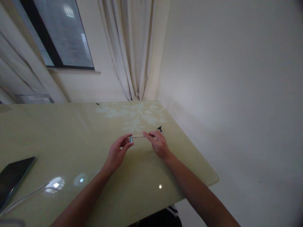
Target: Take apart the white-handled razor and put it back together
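My left hand [119, 149] pinches a small flat rectangular piece [131, 139], silvery with a dark greenish face, between thumb and fingertips. A thin pale stick [138, 136] runs level from that piece to my right hand [159, 144], which has it between its fingers. Whether the stick's tip touches the piece is too small to tell. Just beyond my right hand's knuckles shows a black T-shaped head, like a razor's [159, 128]. Its lower part is hidden by the hand, so I cannot tell whether it is held or lying on the table.
The glossy pale table [71, 135] has a rounded corner at right, beside a bare wall [232, 94]. A dark flat device [14, 176] lies at left near a white cable [28, 194]. A tiny black item [98, 104] is at the back edge, before a curtain [132, 47].
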Tool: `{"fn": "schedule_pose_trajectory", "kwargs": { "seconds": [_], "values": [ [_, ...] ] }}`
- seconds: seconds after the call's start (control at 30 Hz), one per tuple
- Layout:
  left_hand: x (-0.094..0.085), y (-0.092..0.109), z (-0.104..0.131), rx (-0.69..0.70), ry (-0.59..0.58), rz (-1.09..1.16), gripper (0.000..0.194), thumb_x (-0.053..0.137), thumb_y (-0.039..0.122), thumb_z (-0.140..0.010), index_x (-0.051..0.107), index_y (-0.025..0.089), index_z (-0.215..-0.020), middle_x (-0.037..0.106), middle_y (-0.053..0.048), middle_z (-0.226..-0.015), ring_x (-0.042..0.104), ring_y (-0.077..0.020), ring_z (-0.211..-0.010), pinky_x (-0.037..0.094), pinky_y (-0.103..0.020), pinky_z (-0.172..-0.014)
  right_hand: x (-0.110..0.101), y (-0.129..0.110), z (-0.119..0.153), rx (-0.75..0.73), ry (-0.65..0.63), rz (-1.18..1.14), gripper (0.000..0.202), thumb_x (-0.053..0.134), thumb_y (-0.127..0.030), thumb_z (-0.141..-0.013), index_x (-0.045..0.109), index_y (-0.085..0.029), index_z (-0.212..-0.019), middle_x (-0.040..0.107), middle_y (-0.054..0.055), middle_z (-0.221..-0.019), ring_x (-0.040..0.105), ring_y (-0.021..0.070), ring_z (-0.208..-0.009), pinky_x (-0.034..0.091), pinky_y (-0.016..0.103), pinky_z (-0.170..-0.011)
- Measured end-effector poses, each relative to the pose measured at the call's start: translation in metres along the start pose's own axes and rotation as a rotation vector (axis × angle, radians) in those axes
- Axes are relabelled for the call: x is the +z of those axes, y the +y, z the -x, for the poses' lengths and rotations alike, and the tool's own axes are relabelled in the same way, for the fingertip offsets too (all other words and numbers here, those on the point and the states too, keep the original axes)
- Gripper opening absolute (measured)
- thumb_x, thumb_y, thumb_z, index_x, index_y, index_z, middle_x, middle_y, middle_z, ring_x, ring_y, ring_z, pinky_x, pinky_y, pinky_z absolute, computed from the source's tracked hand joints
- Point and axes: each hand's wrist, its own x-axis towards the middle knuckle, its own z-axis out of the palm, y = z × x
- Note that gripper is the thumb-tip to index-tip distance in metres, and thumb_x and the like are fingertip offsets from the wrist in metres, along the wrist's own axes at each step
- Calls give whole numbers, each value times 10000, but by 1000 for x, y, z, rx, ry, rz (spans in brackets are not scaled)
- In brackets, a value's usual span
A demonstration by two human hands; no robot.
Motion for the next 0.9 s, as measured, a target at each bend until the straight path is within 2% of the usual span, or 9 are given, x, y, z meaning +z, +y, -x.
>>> {"fn": "schedule_pose_trajectory", "kwargs": {
  "seconds": [0.1, 0.23, 0.33, 0.4, 0.57, 0.7, 0.9],
  "values": [
    [-1, -3, -3, 1, 26, 10, 381, 694, 392, -863, 688, 194, -1188, 618, 13, -797, 575, -131, -696, 482, -254, -677, 1, 1, 1, -33, -34, 65, 526, 488, -71, -1021, 557, -318, -1481, 674, 75, -996, 594, 178, -921, 505, 308, -853],
    [-2, -7, -8, 7, 69, 4, 394, 706, 400, -840, 686, 198, -1178, 619, 14, -819, 564, -125, -682, 474, -250, -664, 4, 1, 2, -31, 0, 141, 533, 455, -56, -1024, 534, -275, -1503, 676, 85, -996, 607, 171, -910, 510, 279, -809],
    [0, -9, -9, 1, 60, 10, 404, 718, 394, -819, 686, 194, -1169, 635, 9, -804, 570, -130, -666, 476, -254, -647, 7, -3, 2, -98, -70, 144, 537, 478, -80, -1027, 500, -273, -1527, 689, 85, -1036, 624, 166, -941, 511, 267, -816],
    [2, -9, -8, 6, 63, 7, 407, 723, 385, -810, 685, 193, -1166, 645, 5, -805, 572, -133, -664, 478, -257, -644, 9, -4, 2, -139, -89, 175, 518, 511, -101, -1027, 518, -276, -1515, 705, 79, -1042, 634, 161, -928, 506, 259, -805],
    [4, -9, -4, 43, 37, 8, 394, 726, 379, -792, 696, 191, -1137, 624, 15, -800, 529, -118, -629, 451, -245, -613, 10, 3, 4, -115, -15, 292, 441, 523, -98, -1028, 612, -256, -1431, 735, 60, -1034, 648, 124, -842, 475, 211, -706],
    [2, -12, -4, 49, 60, 17, 402, 726, 373, -788, 687, 177, -1137, 602, 24, -774, 503, -109, -604, 438, -239, -600, 15, 7, 5, -178, -84, 268, 450, 514, -115, -1028, 602, -267, -1441, 721, 65, -1035, 650, 130, -883, 493, 213, -730],
    [0, -12, -4, 44, 73, 6, 392, 710, 386, -809, 683, 178, -1141, 592, 23, -777, 501, -111, -606, 433, -235, -592, 18, 8, 7, -108, -69, 207, 515, 523, -62, -985, 581, -243, -1464, 683, 82, -989, 618, 162, -881, 504, 259, -775]
  ]
}}
